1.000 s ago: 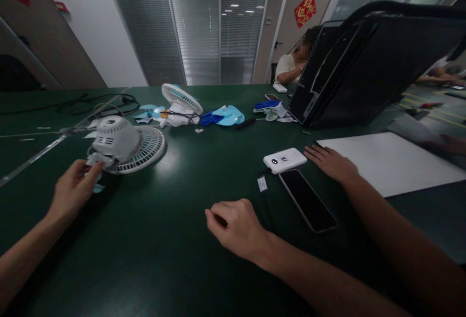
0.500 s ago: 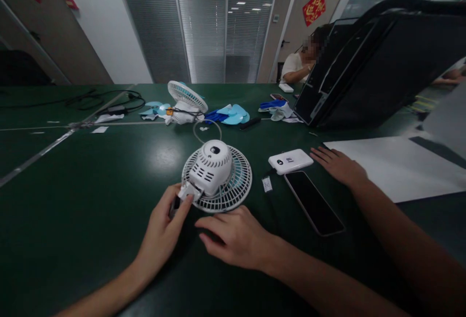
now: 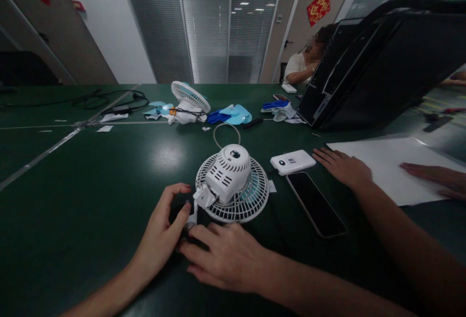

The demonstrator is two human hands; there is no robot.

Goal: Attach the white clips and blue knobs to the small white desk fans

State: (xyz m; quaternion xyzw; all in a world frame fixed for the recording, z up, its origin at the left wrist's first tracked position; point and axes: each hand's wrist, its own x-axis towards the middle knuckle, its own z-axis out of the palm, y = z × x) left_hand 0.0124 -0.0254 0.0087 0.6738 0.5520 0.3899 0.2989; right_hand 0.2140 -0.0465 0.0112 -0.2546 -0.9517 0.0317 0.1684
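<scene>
A small white fan (image 3: 233, 176) lies face down on the green table, its round grille underneath and its motor housing upward. From its lower left side a white hinge piece (image 3: 205, 195) sticks out, with a narrow clip part (image 3: 192, 215) below it. My left hand (image 3: 163, 227) is left of the clip part, thumb and forefinger apart, the thumb tip close to the clip. My right hand (image 3: 227, 254) is in front of the grille, its curled fingertips at the clip's lower end. A dark part between the hands is hard to make out.
Right of the fan are a white power bank (image 3: 293, 162), a phone (image 3: 316, 204) and another person's hand (image 3: 344, 167) beside white paper (image 3: 389, 166). Behind are a second fan (image 3: 188, 103), blue blades (image 3: 238, 114), gloves (image 3: 278, 108) and a large black case (image 3: 378, 64).
The fan has shifted right and turned slightly. My left thumb and forefinger have come off the hinge piece. My right hand has moved left to the clip. Another hand has appeared over the paper.
</scene>
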